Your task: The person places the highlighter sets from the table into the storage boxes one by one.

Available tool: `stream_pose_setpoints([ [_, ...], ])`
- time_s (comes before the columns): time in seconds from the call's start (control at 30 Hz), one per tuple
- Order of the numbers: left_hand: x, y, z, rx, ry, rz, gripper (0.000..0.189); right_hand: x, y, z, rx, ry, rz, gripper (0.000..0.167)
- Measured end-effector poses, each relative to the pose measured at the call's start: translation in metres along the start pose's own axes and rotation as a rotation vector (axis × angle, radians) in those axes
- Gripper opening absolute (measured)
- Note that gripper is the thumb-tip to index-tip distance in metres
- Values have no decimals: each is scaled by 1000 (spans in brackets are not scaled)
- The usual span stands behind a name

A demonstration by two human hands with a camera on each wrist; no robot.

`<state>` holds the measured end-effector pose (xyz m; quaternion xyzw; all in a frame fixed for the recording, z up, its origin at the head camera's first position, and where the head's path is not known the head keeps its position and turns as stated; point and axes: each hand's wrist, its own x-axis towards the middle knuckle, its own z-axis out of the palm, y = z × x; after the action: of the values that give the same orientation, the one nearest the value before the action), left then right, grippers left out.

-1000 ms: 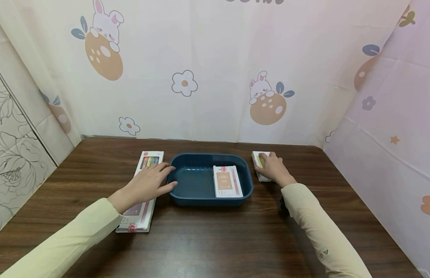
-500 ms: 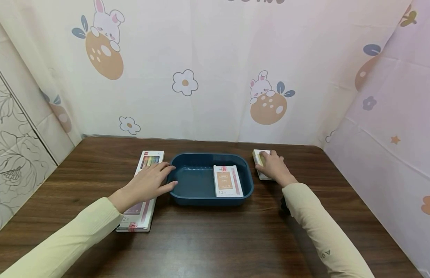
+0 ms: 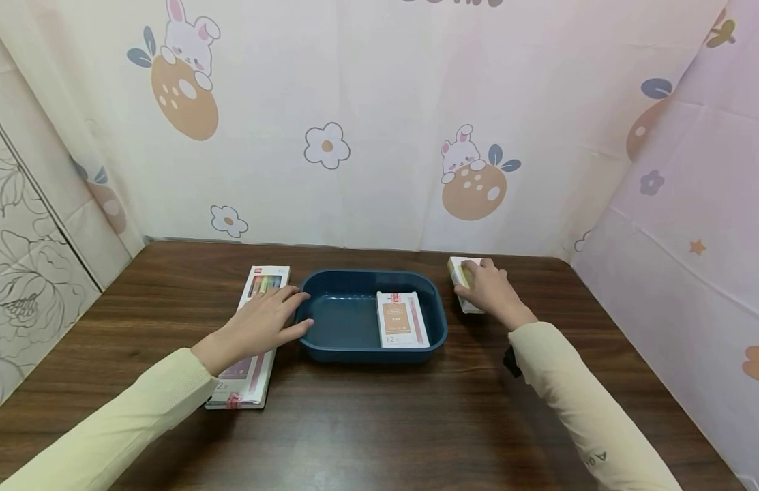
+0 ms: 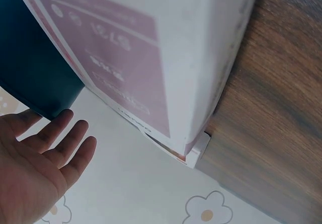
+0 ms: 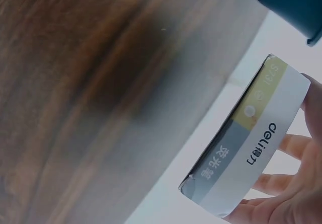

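Note:
In the head view a dark blue basin (image 3: 367, 355) stands mid-table, and a white box marked 12 with an orange panel (image 3: 396, 319) lies in its right half. My left hand (image 3: 254, 326) has its fingers spread at the basin's left rim, above a long white coloured-pencil box (image 3: 251, 389). That box's pink panel (image 4: 110, 58) fills much of the left wrist view. My right hand (image 3: 491, 292) grips a small white-and-yellow highlighter box (image 5: 251, 138) across its width. This box looks raised from the table, its top partly covered by the fingers.
All of this is on a dark wooden table (image 3: 379, 423). A printed curtain (image 3: 385, 204) hangs along the table's back edge, and another curtain panel (image 3: 692, 286) runs down the right side.
My right hand and the highlighter box have shifted slightly away from me and to the right. The left hand, basin and other boxes have stayed put.

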<state>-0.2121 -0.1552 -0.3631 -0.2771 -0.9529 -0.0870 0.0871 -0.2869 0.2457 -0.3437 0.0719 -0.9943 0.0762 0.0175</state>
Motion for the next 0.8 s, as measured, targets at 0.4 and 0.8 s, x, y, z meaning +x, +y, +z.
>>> stream_pose_setpoints([
  [0.4,1,0,0,3,9,4,56,-14,-19,-18,-17,51,-33,60],
  [0.8,1,0,1,8,17,4,56,-29,-49,-28,14,54,-40,59],
])
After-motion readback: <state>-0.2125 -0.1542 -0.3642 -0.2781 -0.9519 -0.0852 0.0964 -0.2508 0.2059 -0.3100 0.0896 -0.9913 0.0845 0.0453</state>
